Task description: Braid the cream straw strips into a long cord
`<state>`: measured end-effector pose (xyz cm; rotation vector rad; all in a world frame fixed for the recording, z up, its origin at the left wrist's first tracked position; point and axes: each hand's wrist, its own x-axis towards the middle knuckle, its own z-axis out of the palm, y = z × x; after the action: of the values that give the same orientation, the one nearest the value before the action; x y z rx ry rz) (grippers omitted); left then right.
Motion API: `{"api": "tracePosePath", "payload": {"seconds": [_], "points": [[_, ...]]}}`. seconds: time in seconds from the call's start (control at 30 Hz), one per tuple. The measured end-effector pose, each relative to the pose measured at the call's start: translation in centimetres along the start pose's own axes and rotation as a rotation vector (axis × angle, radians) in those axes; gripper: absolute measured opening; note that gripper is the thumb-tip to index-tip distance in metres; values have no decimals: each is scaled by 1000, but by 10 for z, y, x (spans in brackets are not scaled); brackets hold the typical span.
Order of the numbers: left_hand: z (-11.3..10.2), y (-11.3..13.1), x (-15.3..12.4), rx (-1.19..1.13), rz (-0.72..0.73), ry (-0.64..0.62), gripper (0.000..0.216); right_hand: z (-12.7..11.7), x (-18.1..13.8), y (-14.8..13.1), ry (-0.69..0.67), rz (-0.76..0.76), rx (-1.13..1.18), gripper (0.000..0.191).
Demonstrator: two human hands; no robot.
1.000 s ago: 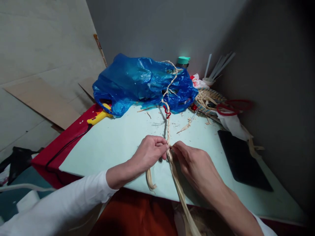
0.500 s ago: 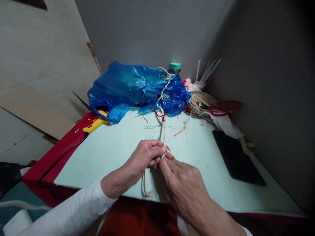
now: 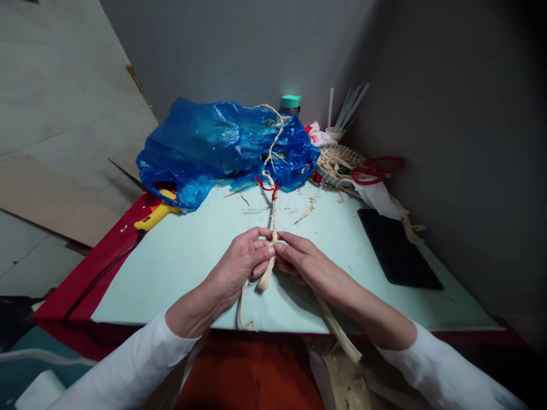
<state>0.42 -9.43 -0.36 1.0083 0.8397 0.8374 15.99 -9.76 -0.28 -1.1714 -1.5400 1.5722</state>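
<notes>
A pale braided fibre cord runs from the blue bag toward me over the table, with a red tie knotted around it. At the cord's near end, my left hand pinches the braid between thumb and fingers. My right hand grips the same spot from the other side, the thumbs nearly touching. One flat loose strand hangs down between the hands. Another strand trails from under my right hand past the table's front edge, and a thinner one hangs below my left hand.
A blue plastic bag lies at the back, with a yellow corded tool at its left. Back right are a woven basket, red-handled scissors and a cup of white sticks. A black flat slab lies on the right.
My right hand has turned and drawn back so its thumb meets my left thumb at the braid. Loose strands now show below both hands. The whole view has shifted slightly.
</notes>
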Motion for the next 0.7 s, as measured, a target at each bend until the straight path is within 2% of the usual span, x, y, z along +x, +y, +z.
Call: {"api": "tracePosePath", "payload": {"seconds": [0.17,0.27,0.4,0.5,0.6,0.7], "points": [[-1,1,-2,116,2,-12,28,-7,-5,8,-59,-73,-12,31],[2,1,-3,344,56,30,23,-5,-6,11,12,-111,-42,32],[10,1,-7,817,198,156,14,2,-4,14,143,-141,-113,38],[16,2,-10,1093,221,222,9,5,-4,15,206,-151,-168,40],[17,6,-11,1299,229,278,12,6,-6,13,249,-129,-209,37],[16,12,-14,1362,278,303,17,8,-9,11,287,-137,-265,37]]}}
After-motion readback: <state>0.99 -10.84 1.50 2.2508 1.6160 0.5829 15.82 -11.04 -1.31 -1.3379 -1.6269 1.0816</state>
